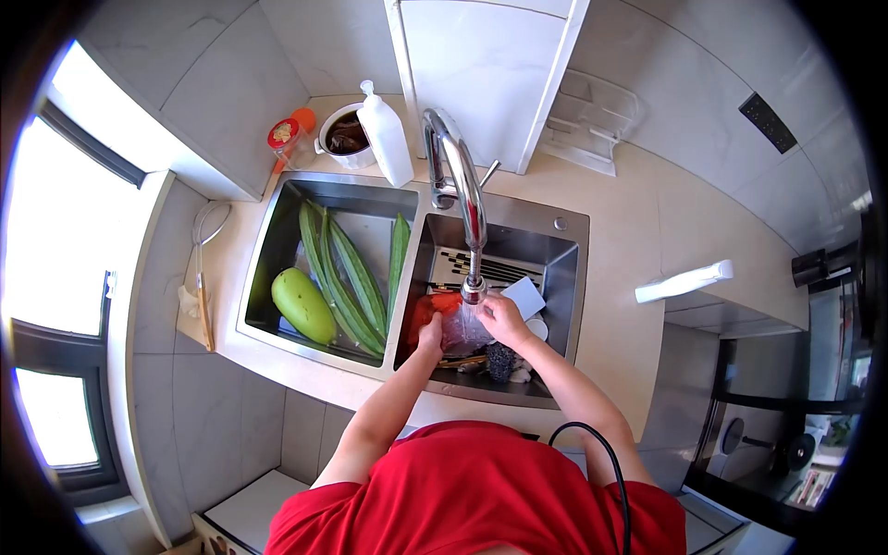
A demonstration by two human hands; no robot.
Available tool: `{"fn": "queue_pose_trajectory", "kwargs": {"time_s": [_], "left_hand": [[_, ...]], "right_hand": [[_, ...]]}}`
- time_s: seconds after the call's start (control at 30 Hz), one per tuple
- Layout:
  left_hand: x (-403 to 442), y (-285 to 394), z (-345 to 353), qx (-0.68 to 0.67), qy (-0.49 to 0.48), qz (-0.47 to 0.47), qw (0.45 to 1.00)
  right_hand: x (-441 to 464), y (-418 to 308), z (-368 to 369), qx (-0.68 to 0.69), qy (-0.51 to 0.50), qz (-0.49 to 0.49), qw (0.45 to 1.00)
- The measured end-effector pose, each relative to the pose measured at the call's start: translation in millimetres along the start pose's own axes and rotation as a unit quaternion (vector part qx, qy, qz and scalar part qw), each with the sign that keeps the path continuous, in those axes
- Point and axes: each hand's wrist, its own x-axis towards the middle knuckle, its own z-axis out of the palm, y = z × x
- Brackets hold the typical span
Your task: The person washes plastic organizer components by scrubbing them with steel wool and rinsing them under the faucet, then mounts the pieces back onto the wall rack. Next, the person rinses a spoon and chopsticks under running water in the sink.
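In the right sink basin (499,239), my left hand (430,335) is closed on a crinkled, see-through plastic bag (460,331) with a red part (433,309). My right hand (503,320) pinches the bag's other side, its fingertips partly hidden. Water runs from the faucet (474,289) onto the bag between my hands. Several dark chopsticks (490,267) lie behind them on the basin floor. A pale blue rectangular block (524,298) leans just past my right hand. Below that hand are a dark mesh scrubber (500,363) and a white round item (537,327).
Several long ridged gourds (356,268) and a fat green gourd (303,306) lie in the left basin. Behind it stand a white pump bottle (386,139), a pot of dark liquid (347,135) and a red-lidded jar (289,139). A wire strainer (203,277) rests at left.
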Motion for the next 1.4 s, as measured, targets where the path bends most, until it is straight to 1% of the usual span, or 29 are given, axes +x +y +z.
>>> {"fn": "queue_pose_trajectory", "kwargs": {"time_s": [0.03,0.1,0.13,0.17,0.2,0.27,0.3,0.33,0.4,0.47,0.5,0.53,0.57,0.6,0.67,0.73,0.8,0.83,0.87,0.93,1.0,1.03,1.07,1.13,1.17,1.2,1.27,1.33,1.4], "left_hand": [[-2,1,-2,-0.002,0.0,0.001,1.0],[-8,4,-8,-0.017,-0.04,-0.032,0.999],[-12,5,-3,-0.019,-0.038,-0.031,0.999],[-15,7,6,-0.025,-0.025,-0.014,0.999],[-20,10,12,-0.031,-0.012,0.003,0.999],[-37,22,16,0.002,-0.029,0.012,1.0],[-45,27,18,0.036,-0.046,0.021,0.998],[-53,31,19,0.035,-0.046,0.022,0.998],[-62,36,15,0.06,-0.05,0.011,0.997],[-58,32,8,0.038,-0.032,0.0,0.999],[-54,29,5,0.017,-0.019,-0.01,1.0],[-49,27,3,0.015,-0.015,-0.009,1.0],[-44,25,3,-0.028,-0.015,-0.017,0.999],[-39,23,2,-0.07,-0.017,-0.024,0.997],[-31,15,4,-0.082,-0.034,-0.029,0.996],[-29,13,9,-0.092,-0.055,-0.032,0.994],[-33,13,13,-0.071,-0.052,-0.042,0.995],[-41,15,15,-0.066,-0.055,-0.042,0.995],[-55,21,17,-0.028,-0.064,-0.044,0.997],[-81,30,28,0.017,-0.076,-0.044,0.996],[-98,29,42,0.057,-0.105,0.013,0.993],[-91,23,44,0.06,-0.168,0.03,0.983],[-90,19,49,0.066,-0.174,0.028,0.982],[-105,19,66,0.139,-0.18,0.075,0.971],[-114,22,75,0.197,-0.178,0.114,0.957],[-119,26,83,0.202,-0.186,0.115,0.955],[-126,36,92,0.237,-0.164,0.196,0.937],[-143,47,92,0.199,-0.159,0.181,0.95],[-150,50,89,0.185,-0.15,0.153,0.959]], "right_hand": [[1,4,-1,0.039,-0.028,0.032,0.998],[8,9,-9,0.037,-0.047,0.04,0.997],[13,11,-14,0.036,-0.064,0.049,0.996],[20,29,-14,0.009,-0.093,0.032,0.995],[33,17,-28,-0.038,-0.137,0.067,0.988],[54,30,-32,0.084,-0.006,0.068,0.994],[70,36,-40,0.045,0.045,0.084,0.994],[90,44,-51,0.005,0.095,0.099,0.99],[138,112,-48,-0.074,0.21,0.084,0.971],[177,64,-61,-0.091,0.155,0.168,0.969],[208,77,-46,0.005,0.121,0.164,0.979],[220,82,-39,0.054,0.103,0.158,0.981],[232,86,-33,0.102,0.084,0.154,0.979],[234,80,-37,0.101,0.061,0.144,0.982],[221,71,-46,0.097,0.04,0.137,0.985],[184,72,-55,0.02,-0.082,0.081,0.993],[141,104,-37,0.005,-0.114,0.046,0.992],[116,81,-43,0.016,-0.207,0.15,0.967],[91,47,-52,0.029,-0.294,0.251,0.922],[50,10,-56,0.023,-0.371,0.38,0.847],[21,-1,-66,0.189,-0.429,0.338,0.816],[9,-16,-72,0.128,-0.374,0.37,0.841],[-1,-6,-74,0.129,-0.367,0.373,0.842],[-21,13,-79,0.032,-0.426,0.302,0.852],[-26,15,-86,0.029,-0.385,0.332,0.861],[-29,14,-97,0.029,-0.377,0.335,0.863],[-34,13,-118,0.096,-0.29,0.384,0.871],[-38,-9,-143,0.139,-0.143,0.336,0.92],[-37,-43,-167,0.176,-0.051,0.296,0.937]]}}
